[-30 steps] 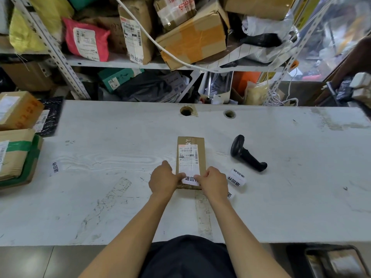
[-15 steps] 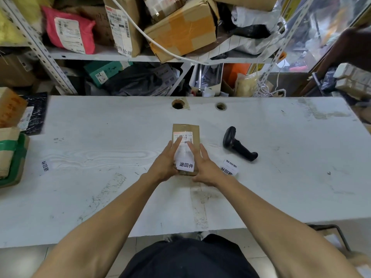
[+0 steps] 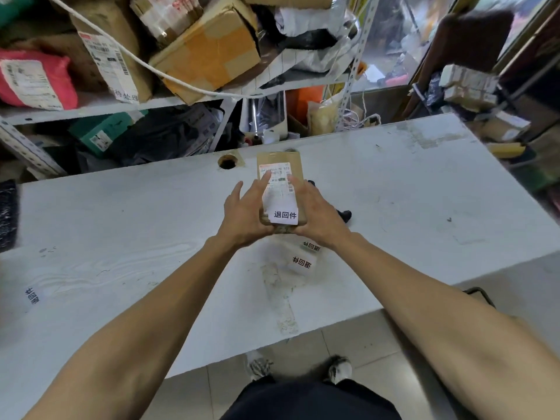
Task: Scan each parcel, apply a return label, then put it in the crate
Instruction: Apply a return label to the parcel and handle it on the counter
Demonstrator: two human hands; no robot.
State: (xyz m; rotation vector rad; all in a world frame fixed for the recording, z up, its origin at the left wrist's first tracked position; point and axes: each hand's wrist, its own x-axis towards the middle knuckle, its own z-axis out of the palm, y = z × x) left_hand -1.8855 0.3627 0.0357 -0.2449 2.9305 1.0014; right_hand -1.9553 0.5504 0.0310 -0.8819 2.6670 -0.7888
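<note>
A small brown cardboard parcel [image 3: 280, 160] is held up over the middle of the white table [image 3: 121, 225]. It carries a shipping label and a white return label [image 3: 285, 216] with black characters at its near end. My left hand [image 3: 247, 212] cups its left side, fingers spread up along the label. My right hand [image 3: 315, 212] grips its right side. The black handheld scanner [image 3: 345, 214] lies on the table, mostly hidden behind my right hand. No crate is visible.
Loose return labels [image 3: 301, 263] lie on the table under my hands, another [image 3: 31, 295] at the near left. Shelves behind hold boxes [image 3: 209, 53] and a pink mailer [image 3: 33, 80]. A cable hole [image 3: 228, 162] sits at the table's far edge. More boxes [image 3: 468, 86] are stacked at right.
My hands went from pressing the return label onto the flat-lying parcel to gripping its sides and lifting it off the table. The view tilted and shifted rightward.
</note>
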